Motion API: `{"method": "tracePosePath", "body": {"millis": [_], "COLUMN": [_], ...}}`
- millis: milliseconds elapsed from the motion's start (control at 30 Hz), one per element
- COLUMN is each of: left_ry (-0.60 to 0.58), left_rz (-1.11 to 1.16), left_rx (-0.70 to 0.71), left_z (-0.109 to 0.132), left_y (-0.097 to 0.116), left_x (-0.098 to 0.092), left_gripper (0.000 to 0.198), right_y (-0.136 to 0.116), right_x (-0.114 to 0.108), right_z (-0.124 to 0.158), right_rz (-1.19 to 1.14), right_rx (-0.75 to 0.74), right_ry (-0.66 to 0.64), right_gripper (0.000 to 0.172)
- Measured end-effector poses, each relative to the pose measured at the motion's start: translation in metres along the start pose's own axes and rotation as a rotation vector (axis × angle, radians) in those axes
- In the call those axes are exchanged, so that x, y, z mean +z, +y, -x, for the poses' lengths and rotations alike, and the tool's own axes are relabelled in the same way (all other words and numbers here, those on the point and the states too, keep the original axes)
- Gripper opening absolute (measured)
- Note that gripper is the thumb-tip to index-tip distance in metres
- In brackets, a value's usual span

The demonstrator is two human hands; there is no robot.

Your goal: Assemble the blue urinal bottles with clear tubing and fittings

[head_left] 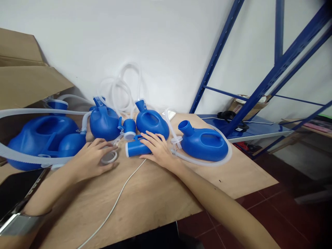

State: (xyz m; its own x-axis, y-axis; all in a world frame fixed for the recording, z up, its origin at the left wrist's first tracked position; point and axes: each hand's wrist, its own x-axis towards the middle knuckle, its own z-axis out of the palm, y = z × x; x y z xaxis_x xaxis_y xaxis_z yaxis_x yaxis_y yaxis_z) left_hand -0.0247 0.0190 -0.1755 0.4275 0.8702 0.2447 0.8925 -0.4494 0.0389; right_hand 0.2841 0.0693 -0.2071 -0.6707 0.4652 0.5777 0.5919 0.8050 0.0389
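My left hand (pixel 94 159) is at the left of the wooden table, its thumb and index finger curled round a translucent ring-shaped cap (pixel 111 157). My right hand (pixel 158 149) lies with spread fingers over a blue cylindrical cup (pixel 135 148) with a pale rim, which rests on its side. Just behind is a blue urinal bottle (pixel 151 121) with a handle and a clear hose. Another blue urinal bottle (pixel 204 143) stands to the right, its mouth uncovered and a hose (pixel 194 160) curled round it. A smaller blue cup (pixel 129 127) sits between my hands, further back.
More blue bottles (pixel 103 121) and a large one (pixel 46 135) crowd the left, with looping hoses. A cardboard box (pixel 31 83) is behind them. A dark phone-like device (pixel 20 186) lies by my left forearm. A white cable (pixel 116 202) crosses the table (pixel 155 197). Blue metal shelving (pixel 259 93) stands right.
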Motion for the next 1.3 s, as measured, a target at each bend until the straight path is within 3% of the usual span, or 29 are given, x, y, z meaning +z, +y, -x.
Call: {"method": "tracePosePath", "body": {"millis": [167,367,533,667,733,800,867,967,1033,1167,1300], "left_ry": [-0.091,0.025,0.090,0.135,0.158,0.194,0.240,0.307,0.376,0.508,0.445], "left_rz": [0.009,0.172,0.293,0.342,0.368,0.391,0.419,0.446,0.436,0.335,0.166], "left_rx": [-0.041,-0.080,-0.100,-0.088,-0.091,-0.092,-0.073,-0.008,0.062,0.211,0.191], "left_z": [0.001,-0.001,-0.002,-0.004,-0.004,-0.005,-0.007,-0.016,-0.027,-0.062,-0.101], "left_y": [-0.003,0.001,0.009,0.020,0.027,0.034,0.043,0.061,0.077,0.113,0.147], "left_x": [0.000,-0.006,-0.010,-0.011,-0.010,-0.008,-0.005,-0.002,-0.002,-0.006,-0.015], "left_gripper": [0.059,0.062,0.059,0.060,0.060,0.060,0.058,0.050,0.044,0.040,0.041], "right_y": [-0.007,-0.010,0.013,0.055,0.077,0.094,0.105,0.108,0.106,0.101,0.099], "right_x": [0.002,0.000,-0.032,-0.074,-0.093,-0.107,-0.115,-0.117,-0.115,-0.112,-0.112], "right_z": [0.000,-0.001,-0.009,-0.001,0.011,0.025,0.039,0.053,0.058,0.060,0.061], "right_rz": [0.054,-0.010,0.112,0.242,0.234,0.232,0.245,0.245,0.219,0.171,0.143], "right_rx": [0.039,0.084,0.150,0.320,0.430,0.524,0.567,0.549,0.527,0.481,0.449], "right_ry": [0.016,0.005,0.240,0.528,0.580,0.541,0.404,0.169,0.087,0.063,0.062], "right_gripper": [0.057,0.075,0.052,0.043,0.040,0.042,0.047,0.052,0.055,0.057,0.056]}}
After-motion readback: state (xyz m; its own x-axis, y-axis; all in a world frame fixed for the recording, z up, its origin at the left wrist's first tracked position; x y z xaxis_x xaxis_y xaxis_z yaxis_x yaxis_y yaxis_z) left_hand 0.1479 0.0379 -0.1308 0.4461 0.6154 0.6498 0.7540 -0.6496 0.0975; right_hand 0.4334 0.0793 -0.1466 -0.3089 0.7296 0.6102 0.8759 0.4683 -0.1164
